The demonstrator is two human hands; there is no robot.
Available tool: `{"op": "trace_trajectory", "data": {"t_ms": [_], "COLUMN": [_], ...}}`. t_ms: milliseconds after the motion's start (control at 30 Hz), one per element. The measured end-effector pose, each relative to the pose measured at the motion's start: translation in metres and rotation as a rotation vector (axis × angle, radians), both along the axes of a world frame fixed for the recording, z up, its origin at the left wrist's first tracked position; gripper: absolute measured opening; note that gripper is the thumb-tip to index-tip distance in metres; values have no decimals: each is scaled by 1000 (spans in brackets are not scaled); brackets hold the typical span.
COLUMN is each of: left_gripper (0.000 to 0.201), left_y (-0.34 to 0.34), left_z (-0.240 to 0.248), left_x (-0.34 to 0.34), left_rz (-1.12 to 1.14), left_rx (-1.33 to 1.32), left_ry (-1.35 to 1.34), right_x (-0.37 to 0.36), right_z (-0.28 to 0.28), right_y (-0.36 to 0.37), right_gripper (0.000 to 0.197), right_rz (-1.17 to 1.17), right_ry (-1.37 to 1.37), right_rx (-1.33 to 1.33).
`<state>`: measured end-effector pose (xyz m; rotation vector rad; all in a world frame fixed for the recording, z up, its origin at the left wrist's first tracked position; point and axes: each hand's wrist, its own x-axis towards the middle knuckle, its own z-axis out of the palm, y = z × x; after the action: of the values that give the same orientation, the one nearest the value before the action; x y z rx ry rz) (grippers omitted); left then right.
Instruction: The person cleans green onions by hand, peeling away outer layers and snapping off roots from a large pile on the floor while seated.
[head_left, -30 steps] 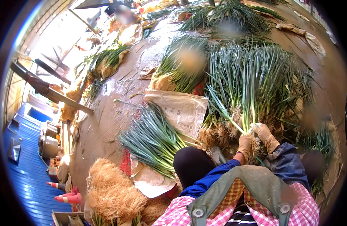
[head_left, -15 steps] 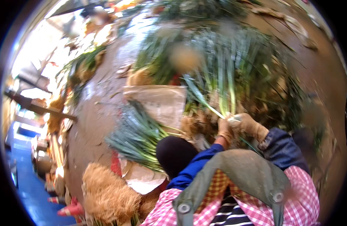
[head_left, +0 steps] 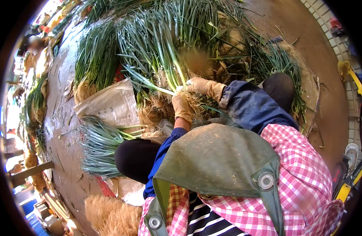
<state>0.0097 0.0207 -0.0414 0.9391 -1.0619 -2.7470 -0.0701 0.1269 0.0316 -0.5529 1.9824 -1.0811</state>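
Green onion stalks [head_left: 178, 70] stand just off centre, toward twelve o'clock, in the head view. The left hand [head_left: 182, 108] curls its fingers round their root end; the right hand [head_left: 204, 87], at one o'clock, pinches their base. A leafy bundle [head_left: 100, 147] lies at eight.

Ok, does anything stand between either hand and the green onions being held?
Nothing visible except the gloves: the left hand and right hand both hold the green onions near their roots. The larger pile of greens lies ahead, not in between.
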Motion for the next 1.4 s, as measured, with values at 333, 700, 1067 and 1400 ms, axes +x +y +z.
{"op": "trace_trajectory", "data": {"t_ms": [333,700,1067,1400], "left_gripper": [30,14,22,10], "left_y": [20,25,24,25], "left_z": [39,54,96,72], "left_x": [-2,-3,-6,-2], "left_rz": [-165,-121,-205,-386], "left_rx": [148,160,457,316], "left_ry": [-42,-79,313,146], "right_x": [28,56,57,-13], "right_z": [16,1,-45,-4], "right_y": [22,44,84,56], "right_gripper": [28,31,32,35], "right_rz": [-140,-298,718,-234], "right_ry": [272,260,195,-546], "right_rx": [199,-73,756,-413]}}
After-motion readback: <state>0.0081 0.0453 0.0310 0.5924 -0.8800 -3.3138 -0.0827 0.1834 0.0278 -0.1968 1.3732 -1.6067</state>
